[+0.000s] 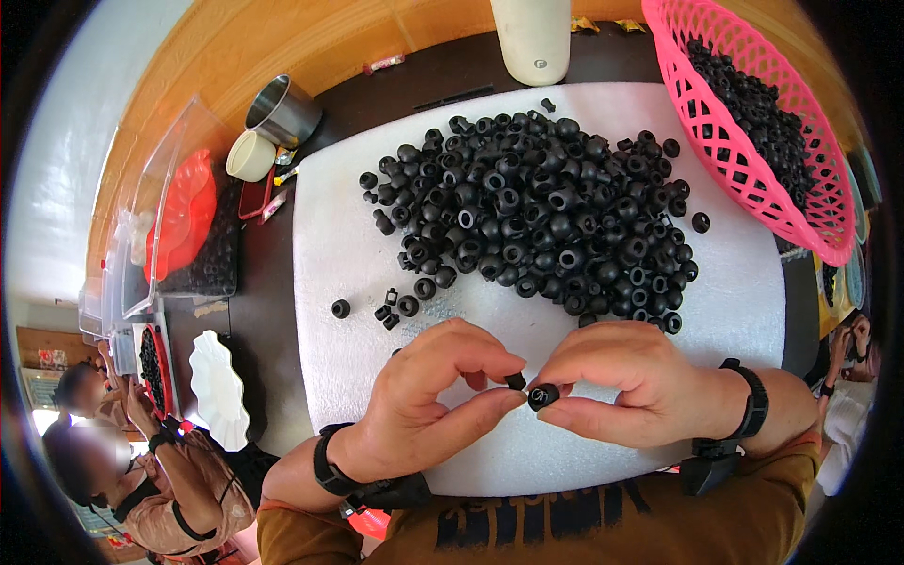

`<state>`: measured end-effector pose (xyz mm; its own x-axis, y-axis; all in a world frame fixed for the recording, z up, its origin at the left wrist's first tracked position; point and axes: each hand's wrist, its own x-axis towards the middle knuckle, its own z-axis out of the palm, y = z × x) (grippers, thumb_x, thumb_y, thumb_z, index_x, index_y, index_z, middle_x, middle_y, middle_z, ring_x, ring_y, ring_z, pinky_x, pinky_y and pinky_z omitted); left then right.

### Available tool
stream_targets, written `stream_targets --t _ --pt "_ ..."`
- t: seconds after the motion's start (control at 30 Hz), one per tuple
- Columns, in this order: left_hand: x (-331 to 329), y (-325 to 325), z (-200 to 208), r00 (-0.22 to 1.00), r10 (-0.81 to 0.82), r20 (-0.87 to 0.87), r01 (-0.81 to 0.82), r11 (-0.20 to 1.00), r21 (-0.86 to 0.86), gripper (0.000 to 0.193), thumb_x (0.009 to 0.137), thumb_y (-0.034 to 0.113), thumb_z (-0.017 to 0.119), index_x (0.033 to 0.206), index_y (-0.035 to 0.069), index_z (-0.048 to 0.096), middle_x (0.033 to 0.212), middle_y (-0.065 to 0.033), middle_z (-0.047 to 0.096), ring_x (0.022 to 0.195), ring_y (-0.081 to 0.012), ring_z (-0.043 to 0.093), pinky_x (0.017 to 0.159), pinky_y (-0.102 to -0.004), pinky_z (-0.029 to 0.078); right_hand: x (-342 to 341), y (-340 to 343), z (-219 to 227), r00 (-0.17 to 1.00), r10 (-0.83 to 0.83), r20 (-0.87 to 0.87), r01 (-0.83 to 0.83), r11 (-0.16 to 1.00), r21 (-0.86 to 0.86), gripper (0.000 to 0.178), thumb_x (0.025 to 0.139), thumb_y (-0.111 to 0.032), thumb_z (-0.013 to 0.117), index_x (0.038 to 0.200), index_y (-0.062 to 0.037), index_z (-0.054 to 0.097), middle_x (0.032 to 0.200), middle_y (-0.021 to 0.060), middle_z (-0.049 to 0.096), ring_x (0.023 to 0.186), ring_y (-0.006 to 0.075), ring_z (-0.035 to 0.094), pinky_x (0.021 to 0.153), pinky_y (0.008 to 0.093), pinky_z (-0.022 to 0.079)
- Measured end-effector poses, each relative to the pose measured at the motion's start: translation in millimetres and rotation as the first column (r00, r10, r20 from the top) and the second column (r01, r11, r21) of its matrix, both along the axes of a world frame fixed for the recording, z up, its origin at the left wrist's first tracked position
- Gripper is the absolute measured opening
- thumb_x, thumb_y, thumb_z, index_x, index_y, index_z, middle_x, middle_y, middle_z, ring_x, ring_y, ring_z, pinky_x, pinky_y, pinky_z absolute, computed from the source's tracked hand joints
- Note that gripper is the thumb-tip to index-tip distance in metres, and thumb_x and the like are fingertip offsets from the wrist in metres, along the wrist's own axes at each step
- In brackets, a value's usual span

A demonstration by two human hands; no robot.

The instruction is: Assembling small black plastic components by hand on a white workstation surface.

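Clock read with 12 at the far side, centre on the held parts. Left hand [424, 400]: thumb and forefinger pinched narrow on a small dark part [515, 380]. Right hand [626, 384]: thumb and fingers closed on a rounded black part [542, 396]. Both parts are above the near half of the white foam board [348, 235], side by side; cannot tell if they touch.

Rounded part: pale-marked face turned up to the camera; long axis unclear, fingers cover its far side. Small dark part: long axis slants roughly 11 to 5; ends partly hidden.

Board edges: left at 9, right at 3, near edge at 6 by the brown shirt [725, 508]. Bare foam below the fingers at 6, a strip at 9 to 10, another at 2 to 3.

Large heap of black parts [556, 202] from 11 to 2, its near edge just beyond the right hand, blocking the way at 12 to 1. Strays: one round part [341, 308] and a small cluster of angular parts [388, 311], both at 10.

Pink basket [692, 108], loaded with black pieces, overhangs the board corner at 1 to 2. White bottle [533, 42] at 12; steel cup [282, 111] and cream cup [250, 156] at 10 to 11; white scalloped dish [218, 391] at 9.
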<state>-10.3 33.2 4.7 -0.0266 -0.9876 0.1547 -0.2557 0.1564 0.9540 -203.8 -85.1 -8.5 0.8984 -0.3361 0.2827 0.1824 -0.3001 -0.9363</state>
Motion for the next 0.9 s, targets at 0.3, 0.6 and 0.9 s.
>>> stream_targets --t 0.3,0.6,0.9 --pt "-0.1 -1.1 2.3 0.998 -0.043 0.046 0.043 0.999 0.002 0.03 0.078 -0.005 0.068 0.107 0.002 0.065 0.092 -0.0091 0.065 0.081 -0.0198 0.062 0.068 -0.0284 0.049 0.2 0.1 -2.0 1.0 0.006 -0.01 -0.006 1.0 -0.021 0.011 0.083 -0.009 0.067 0.091 -0.0049 0.063 0.077 0.0087 0.061 0.066 0.0256 0.061 0.057 0.0348 0.045" --pt "2.5 -1.5 4.2 0.995 -0.079 0.057 0.077 0.997 0.031 0.028 0.078 -0.004 0.068 0.106 0.003 0.065 0.091 -0.0061 0.062 0.076 -0.016 0.058 0.065 -0.0259 0.047 -0.2 0.0 0.1 1.0 -0.001 -0.03 0.001 1.0 -0.019 0.011 0.084 -0.012 0.067 0.092 -0.0043 0.062 0.078 0.0093 0.061 0.068 0.0264 0.061 0.059 0.035 0.046" --pt "-2.1 3.5 -1.6 0.959 -0.053 -0.278 0.119 0.968 0.223 0.023 0.083 -0.003 0.067 0.104 0.004 0.059 0.093 -0.0032 0.058 0.079 -0.0098 0.055 0.069 -0.0234 0.045 0.4 -0.6 0.3 1.0 -0.019 -0.004 0.019 1.0 0.016 0.011 0.085 -0.011 0.066 0.092 -0.0028 0.062 0.078 0.01 0.061 0.068 0.0258 0.06 0.06 0.0343 0.047"
